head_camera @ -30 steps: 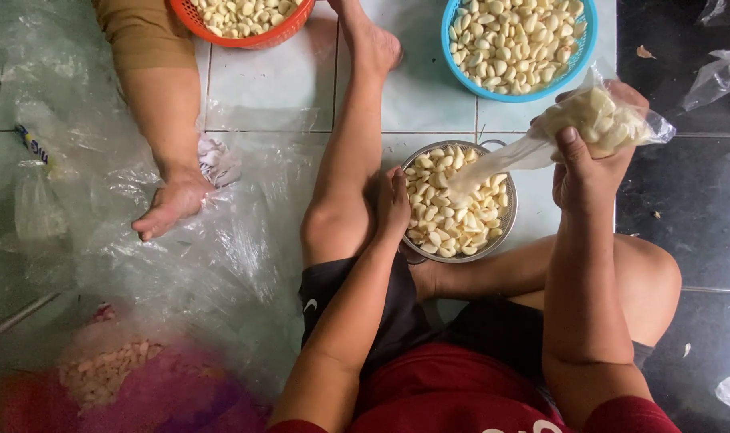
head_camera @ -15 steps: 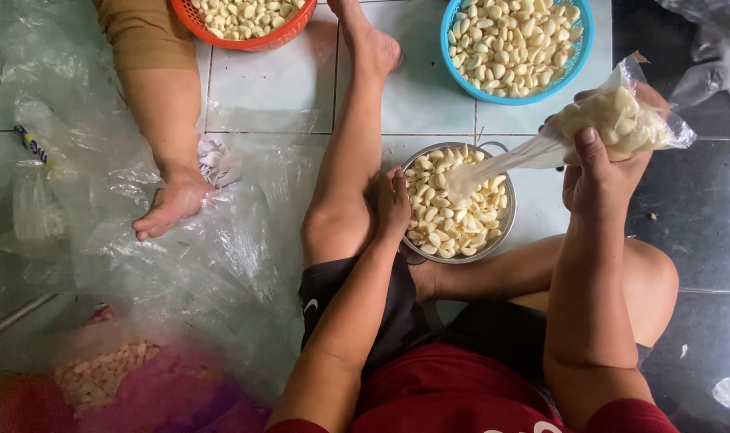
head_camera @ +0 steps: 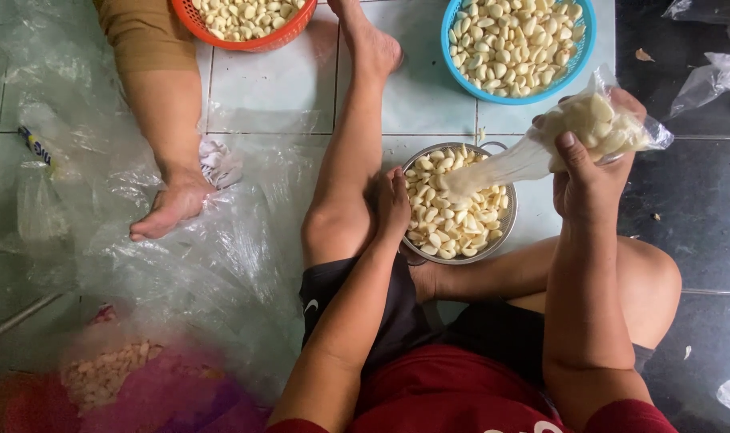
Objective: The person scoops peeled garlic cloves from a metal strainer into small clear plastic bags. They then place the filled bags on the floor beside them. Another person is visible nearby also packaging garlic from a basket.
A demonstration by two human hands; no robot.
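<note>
Clear plastic bag of peeled garlic cloves [head_camera: 597, 124]: right hand [head_camera: 589, 172] pinches it above round metal bowl [head_camera: 459, 204]; keep its neck over the bowl. Left hand [head_camera: 391, 204] rests spread at bowl rim.

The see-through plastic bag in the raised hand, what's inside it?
The clear plastic bag holds pale peeled garlic cloves, bunched at its closed end in the right hand. The fingers cover part of the bag, so how many cloves it holds stays hidden.

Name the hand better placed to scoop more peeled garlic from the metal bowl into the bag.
Left. The left hand rests empty on the metal bowl's rim, while the right hand grips the plastic bag.
</note>
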